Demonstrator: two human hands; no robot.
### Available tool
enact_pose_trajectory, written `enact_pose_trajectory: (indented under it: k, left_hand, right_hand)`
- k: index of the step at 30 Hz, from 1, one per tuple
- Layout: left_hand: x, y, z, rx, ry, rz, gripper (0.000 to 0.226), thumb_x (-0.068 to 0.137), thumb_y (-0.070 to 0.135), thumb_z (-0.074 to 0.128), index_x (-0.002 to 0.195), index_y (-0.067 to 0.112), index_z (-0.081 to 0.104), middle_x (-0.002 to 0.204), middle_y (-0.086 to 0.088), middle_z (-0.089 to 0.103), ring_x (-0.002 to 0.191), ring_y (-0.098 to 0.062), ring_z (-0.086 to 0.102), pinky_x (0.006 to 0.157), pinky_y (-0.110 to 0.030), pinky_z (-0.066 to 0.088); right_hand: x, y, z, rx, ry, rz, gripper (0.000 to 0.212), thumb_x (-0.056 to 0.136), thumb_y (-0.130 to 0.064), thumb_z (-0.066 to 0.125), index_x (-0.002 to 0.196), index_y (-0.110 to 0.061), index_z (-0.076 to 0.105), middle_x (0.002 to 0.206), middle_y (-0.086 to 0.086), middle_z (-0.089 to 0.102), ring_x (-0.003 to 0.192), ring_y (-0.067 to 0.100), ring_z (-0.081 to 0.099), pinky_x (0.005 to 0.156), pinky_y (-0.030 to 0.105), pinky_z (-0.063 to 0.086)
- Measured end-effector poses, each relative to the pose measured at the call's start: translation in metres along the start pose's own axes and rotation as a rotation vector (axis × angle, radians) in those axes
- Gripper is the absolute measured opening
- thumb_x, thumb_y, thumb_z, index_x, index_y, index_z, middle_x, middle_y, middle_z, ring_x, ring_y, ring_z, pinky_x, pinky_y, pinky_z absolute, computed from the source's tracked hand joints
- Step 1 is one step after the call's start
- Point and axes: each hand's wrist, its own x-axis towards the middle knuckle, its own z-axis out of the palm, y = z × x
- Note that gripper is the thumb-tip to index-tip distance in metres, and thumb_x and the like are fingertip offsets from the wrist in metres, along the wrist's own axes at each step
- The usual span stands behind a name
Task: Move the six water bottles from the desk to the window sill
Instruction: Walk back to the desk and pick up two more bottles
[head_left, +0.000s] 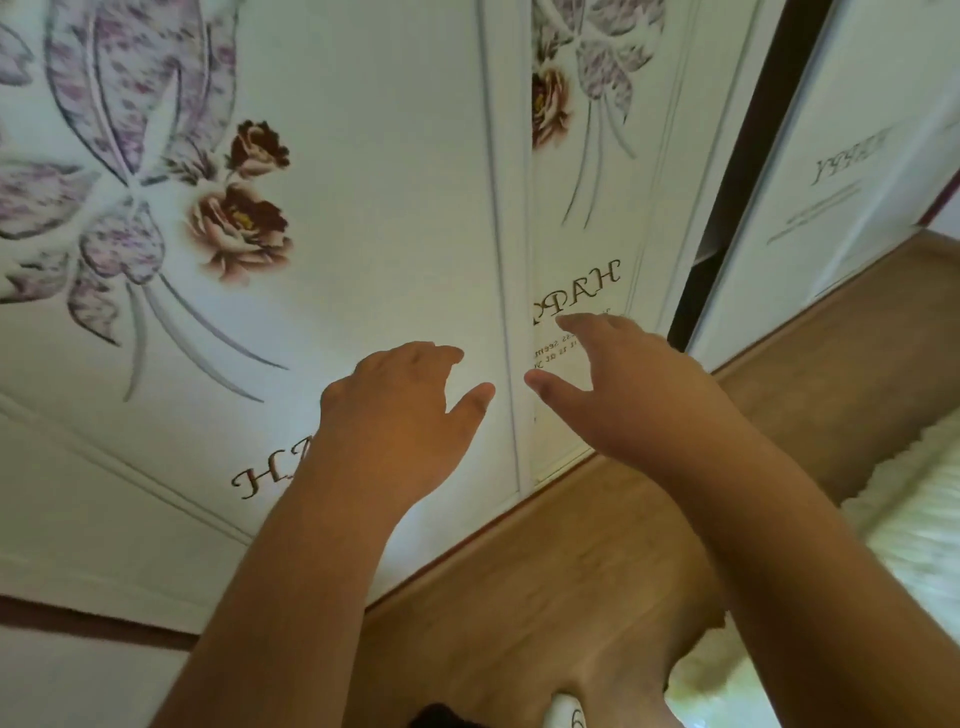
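No water bottle, desk or window sill shows in the head view. My left hand (400, 415) and my right hand (618, 384) are both raised in front of a white wardrobe with flower prints (363, 208). Each hand has relaxed, slightly spread fingers and holds nothing. The thumbs point toward each other, a small gap apart, over the seam between two wardrobe doors.
The wardrobe doors carry purple and brown flower prints and "HAPPY" lettering. A dark gap (727, 208) opens between doors at the right. Wooden floor (519, 597) runs below. A white fluffy rug (909, 509) lies at the right edge.
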Motion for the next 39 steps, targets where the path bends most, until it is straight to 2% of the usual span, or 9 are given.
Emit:
enact_pose_trajectory:
  k: [10,16,24,29,34,39]
  left_hand:
    - [0.100,0.088,0.021,-0.017,-0.045,0.291,0.057,0.091,0.070,0.031,0.139,0.041,0.042,0.140,0.016,0.049,0.127,-0.016,0.042,0.098,-0.043,0.037]
    - [0.166,0.127,0.037,0.024,-0.055,0.485,0.060,0.092,0.069,0.026,0.143,0.039,0.038,0.148,0.013,0.043,0.136,-0.017,0.037,0.104,-0.045,0.034]
    - [0.266,0.147,0.038,0.040,-0.059,0.693,0.067,0.091,0.072,0.022,0.148,0.037,0.031,0.154,0.008,0.037,0.140,-0.021,0.034,0.108,-0.048,0.032]
    - [0.306,0.146,0.047,0.011,-0.069,0.793,0.067,0.091,0.072,0.023,0.148,0.038,0.032,0.155,0.007,0.036,0.141,-0.021,0.033,0.109,-0.047,0.031]
    - [0.324,0.146,0.060,-0.017,-0.087,0.888,0.062,0.092,0.071,0.027,0.143,0.038,0.039,0.148,0.009,0.045,0.135,-0.019,0.041,0.103,-0.046,0.036]
    - [0.334,0.161,0.066,-0.065,-0.057,0.962,0.055,0.093,0.068,0.031,0.132,0.035,0.050,0.132,0.008,0.058,0.121,-0.020,0.054,0.091,-0.043,0.044]
  right_hand:
    - [0.017,0.088,-0.038,-0.028,0.143,0.322,0.076,0.086,-0.077,0.045,0.150,-0.037,0.032,0.151,-0.008,0.046,0.130,0.023,0.052,0.106,0.053,0.044]
    - [0.034,0.119,-0.047,-0.075,0.222,0.572,0.077,0.084,-0.079,0.043,0.149,-0.040,0.030,0.157,-0.008,0.038,0.137,0.026,0.046,0.110,0.054,0.039]
    - [0.091,0.111,-0.059,-0.142,0.312,0.785,0.076,0.086,-0.079,0.039,0.149,-0.037,0.031,0.159,-0.008,0.034,0.142,0.025,0.039,0.114,0.057,0.032]
    - [0.117,0.099,-0.048,-0.152,0.333,0.860,0.075,0.088,-0.078,0.037,0.150,-0.035,0.030,0.159,-0.008,0.033,0.142,0.024,0.039,0.113,0.057,0.034]
    - [0.125,0.093,-0.041,-0.140,0.302,0.955,0.075,0.089,-0.076,0.037,0.151,-0.035,0.028,0.161,-0.009,0.030,0.146,0.022,0.033,0.116,0.059,0.026]
    - [0.126,0.094,-0.043,-0.143,0.308,1.013,0.075,0.089,-0.074,0.040,0.151,-0.034,0.029,0.160,-0.009,0.030,0.144,0.024,0.035,0.115,0.056,0.029]
